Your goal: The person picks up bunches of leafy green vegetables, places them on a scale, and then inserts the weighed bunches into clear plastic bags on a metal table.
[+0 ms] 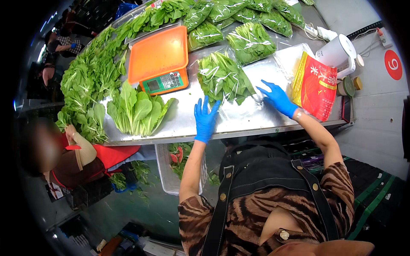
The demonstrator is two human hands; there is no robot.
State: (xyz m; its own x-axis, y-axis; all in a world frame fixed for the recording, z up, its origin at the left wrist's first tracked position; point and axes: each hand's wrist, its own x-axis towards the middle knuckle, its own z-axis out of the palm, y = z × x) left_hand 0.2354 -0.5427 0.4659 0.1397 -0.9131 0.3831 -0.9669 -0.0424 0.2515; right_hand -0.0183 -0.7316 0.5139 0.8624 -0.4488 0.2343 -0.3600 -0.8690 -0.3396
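Observation:
On the steel table lies a clear plastic bag of leafy greens (224, 79), its stems pointing away from me. My left hand (206, 121), in a blue glove, is by the bag's near left corner with its fingers apart. To the right of the bag, my right hand (278, 99), also blue-gloved, has its fingers stretched toward the bag's edge. Neither hand grips anything that I can see; whether the fingertips touch the plastic I cannot tell. Just beyond lies another bag of greens (251, 42). Left of my left hand rests a loose bunch of greens (137, 112).
An orange digital scale (158, 53) stands at the middle left, beside a heap of loose greens (85, 81). Several filled bags (213, 10) lie at the back. A red and yellow package (316, 87) is at the right. A co-worker (85, 158) sits left; a white basket (164, 170) stands below.

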